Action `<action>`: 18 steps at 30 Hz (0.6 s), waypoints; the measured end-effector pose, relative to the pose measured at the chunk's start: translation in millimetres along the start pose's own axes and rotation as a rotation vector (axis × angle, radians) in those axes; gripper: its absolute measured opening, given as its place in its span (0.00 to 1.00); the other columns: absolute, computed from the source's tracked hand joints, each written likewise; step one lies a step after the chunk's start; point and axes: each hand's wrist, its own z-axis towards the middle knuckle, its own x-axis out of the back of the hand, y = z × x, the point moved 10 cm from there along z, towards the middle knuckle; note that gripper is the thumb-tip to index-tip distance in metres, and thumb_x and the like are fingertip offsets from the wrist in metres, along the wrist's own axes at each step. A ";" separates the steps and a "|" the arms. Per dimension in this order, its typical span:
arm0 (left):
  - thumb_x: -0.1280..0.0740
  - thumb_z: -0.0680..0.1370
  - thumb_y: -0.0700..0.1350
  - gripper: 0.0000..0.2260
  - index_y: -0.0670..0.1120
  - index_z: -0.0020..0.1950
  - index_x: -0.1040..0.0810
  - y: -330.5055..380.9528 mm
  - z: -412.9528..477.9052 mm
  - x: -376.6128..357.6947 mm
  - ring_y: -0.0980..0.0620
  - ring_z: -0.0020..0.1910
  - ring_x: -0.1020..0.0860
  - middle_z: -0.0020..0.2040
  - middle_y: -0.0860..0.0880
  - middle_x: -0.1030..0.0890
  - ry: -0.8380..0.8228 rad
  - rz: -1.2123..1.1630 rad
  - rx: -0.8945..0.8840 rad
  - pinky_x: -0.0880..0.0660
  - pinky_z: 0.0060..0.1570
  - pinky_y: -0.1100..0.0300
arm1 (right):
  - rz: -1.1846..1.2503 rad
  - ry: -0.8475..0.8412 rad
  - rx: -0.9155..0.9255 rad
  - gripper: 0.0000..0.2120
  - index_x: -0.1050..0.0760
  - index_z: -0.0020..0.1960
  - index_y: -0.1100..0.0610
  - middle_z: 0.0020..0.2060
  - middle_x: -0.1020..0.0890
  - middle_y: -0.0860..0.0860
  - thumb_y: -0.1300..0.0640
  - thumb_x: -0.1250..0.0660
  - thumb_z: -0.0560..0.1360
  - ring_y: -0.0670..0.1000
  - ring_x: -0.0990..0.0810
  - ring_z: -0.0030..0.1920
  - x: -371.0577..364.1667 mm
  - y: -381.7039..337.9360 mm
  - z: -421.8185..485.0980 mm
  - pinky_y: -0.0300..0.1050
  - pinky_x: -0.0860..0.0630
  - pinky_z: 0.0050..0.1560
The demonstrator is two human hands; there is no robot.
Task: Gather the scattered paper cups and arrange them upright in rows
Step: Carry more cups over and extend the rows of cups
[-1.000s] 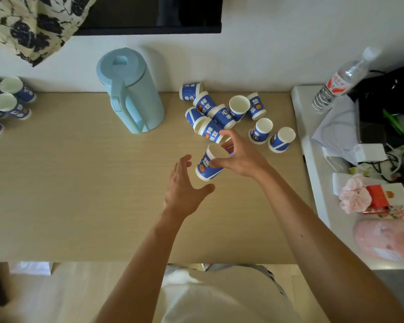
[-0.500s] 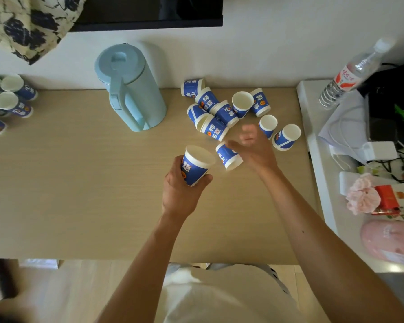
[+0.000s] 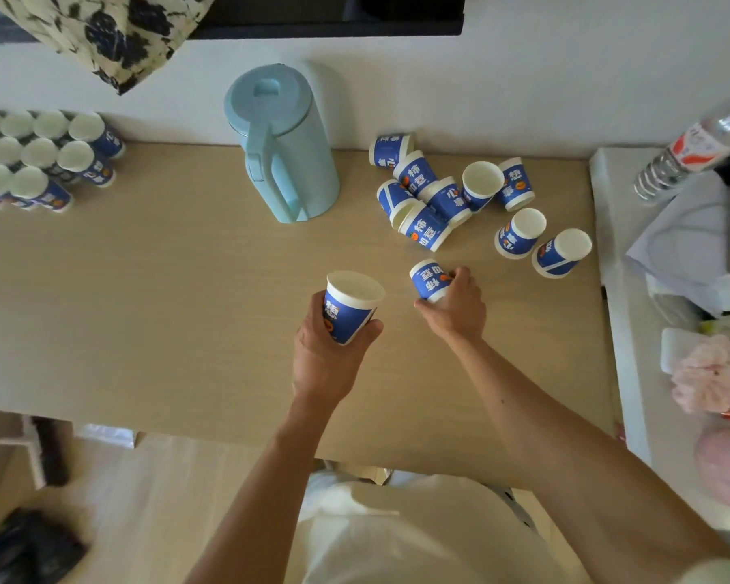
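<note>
My left hand holds a blue-and-white paper cup upright above the wooden table. My right hand grips another cup that lies on its side on the table. Behind it is a heap of scattered cups, most on their sides, one standing mouth up. Two more cups lie to the right. Rows of upright cups stand at the far left edge of the table.
A light blue jug stands at the back between the rows and the heap. A white side surface on the right carries a plastic bottle, papers and pink items. The wall runs along the table's back.
The view has swung left, showing more of the rows. My right hand came back and closed round the lying cup near the middle. My left hand keeps its cup, shifted slightly left.
</note>
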 end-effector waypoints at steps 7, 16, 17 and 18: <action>0.21 0.69 0.50 0.17 0.51 0.50 0.25 -6.0 -9.5 13.3 0.58 0.36 0.23 0.38 0.55 0.19 0.037 -0.043 0.041 0.31 0.31 0.72 | 0.253 -0.001 0.139 0.31 0.36 0.59 0.58 0.56 0.28 0.53 0.52 0.22 0.66 0.55 0.23 0.47 19.0 -19.5 -15.0 0.49 0.25 0.47; 0.22 0.70 0.50 0.15 0.55 0.52 0.24 -14.8 -18.9 65.3 0.61 0.37 0.20 0.42 0.61 0.17 0.119 -0.195 0.055 0.28 0.34 0.74 | 0.392 -0.055 0.469 0.30 0.32 0.63 0.48 0.57 0.26 0.45 0.45 0.24 0.65 0.48 0.24 0.58 37.6 -124.4 -58.2 0.42 0.28 0.57; 0.23 0.71 0.51 0.15 0.55 0.52 0.24 -15.8 -19.9 74.2 0.61 0.37 0.20 0.42 0.61 0.17 0.134 -0.207 0.050 0.28 0.35 0.74 | 0.409 -0.090 0.479 0.32 0.33 0.62 0.48 0.56 0.24 0.45 0.44 0.23 0.63 0.48 0.24 0.56 36.7 -135.0 -64.4 0.41 0.27 0.55; 0.23 0.71 0.51 0.14 0.55 0.53 0.24 -17.0 -21.6 86.9 0.61 0.37 0.20 0.42 0.62 0.17 0.152 -0.224 0.037 0.28 0.35 0.74 | 0.423 -0.130 0.499 0.32 0.34 0.60 0.48 0.54 0.23 0.45 0.44 0.22 0.62 0.47 0.23 0.54 35.4 -148.6 -73.7 0.40 0.27 0.53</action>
